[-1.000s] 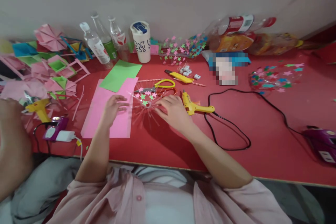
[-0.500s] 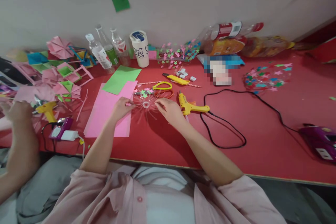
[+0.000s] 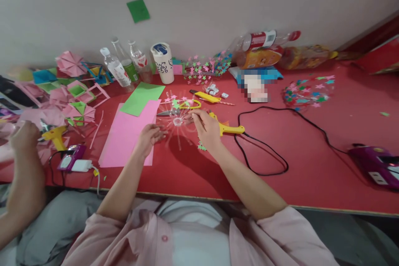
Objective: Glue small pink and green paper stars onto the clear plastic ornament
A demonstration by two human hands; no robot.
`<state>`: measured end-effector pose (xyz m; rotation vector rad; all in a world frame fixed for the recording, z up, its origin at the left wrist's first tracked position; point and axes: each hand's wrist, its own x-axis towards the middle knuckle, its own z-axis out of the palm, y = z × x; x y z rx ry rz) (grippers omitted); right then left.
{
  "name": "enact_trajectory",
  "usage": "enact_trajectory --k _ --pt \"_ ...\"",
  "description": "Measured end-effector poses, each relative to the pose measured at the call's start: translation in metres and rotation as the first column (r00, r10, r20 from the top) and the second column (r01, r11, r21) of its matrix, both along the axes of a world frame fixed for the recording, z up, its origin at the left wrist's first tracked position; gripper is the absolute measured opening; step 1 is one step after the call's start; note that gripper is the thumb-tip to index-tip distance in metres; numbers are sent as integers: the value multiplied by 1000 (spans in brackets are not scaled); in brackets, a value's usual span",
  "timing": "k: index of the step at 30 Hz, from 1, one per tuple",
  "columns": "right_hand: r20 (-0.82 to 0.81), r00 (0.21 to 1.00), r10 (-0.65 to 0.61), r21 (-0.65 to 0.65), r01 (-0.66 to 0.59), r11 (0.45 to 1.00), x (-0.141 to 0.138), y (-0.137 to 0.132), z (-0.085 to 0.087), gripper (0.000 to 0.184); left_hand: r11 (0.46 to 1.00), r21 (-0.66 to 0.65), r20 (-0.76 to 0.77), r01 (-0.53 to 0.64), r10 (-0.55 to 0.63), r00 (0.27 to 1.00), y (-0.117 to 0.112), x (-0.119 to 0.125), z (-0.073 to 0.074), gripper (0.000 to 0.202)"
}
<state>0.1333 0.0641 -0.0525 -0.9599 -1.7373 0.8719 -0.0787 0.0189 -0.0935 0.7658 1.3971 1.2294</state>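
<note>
Between my hands is a clear plastic bottle top (image 3: 178, 121) cut into thin splayed strips, its ring-shaped neck facing me. Pink and green paper stars (image 3: 176, 103) sit on strip ends at the far side, and green ones show below my right wrist. My left hand (image 3: 150, 138) is closed with fingertips on strips at the left. My right hand (image 3: 205, 128) pinches strips on the right; the exact contact is blurred. Just behind lie yellow-handled scissors (image 3: 195, 104), partly covered by strips. A yellow glue gun (image 3: 232, 129) lies beside my right hand, its front hidden.
Pink paper (image 3: 127, 141) and green paper (image 3: 142, 99) lie left. A yellow cutter (image 3: 209, 97) is behind. Bottles (image 3: 120, 72) and a tumbler (image 3: 163, 64) stand by the wall. A black cord (image 3: 264, 107) loops right. Another person's hand (image 3: 25, 135) is far left.
The strips have turned between my hands, and green stars now show under my right wrist. My right hand has risen over the glue gun's front; my left hand has dropped slightly nearer to me.
</note>
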Motion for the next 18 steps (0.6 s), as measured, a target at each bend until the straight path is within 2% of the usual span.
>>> enact_trajectory --k 3,6,8,10,12,18 --pt "-84 996 8 11 -7 1000 4 -3 17 23 1000 -14 159 22 -20 987 -5 5 4 10" --pt "-118 993 18 26 -15 1000 8 -6 34 22 993 -6 271 122 -115 956 -9 17 13 29" --pt "-89 995 35 36 -32 999 9 -6 43 23 973 80 379 218 -232 896 -8 26 20 46" --pt "-51 996 66 51 -64 997 10 -7 48 25 954 190 420 231 -291 860 -3 35 27 53" --pt "-16 995 97 65 -96 993 10 -6 49 26 953 250 420 173 -267 867 6 42 32 52" --pt "4 991 133 85 -132 988 10 -3 49 22 959 237 457 155 -251 853 29 47 34 28"
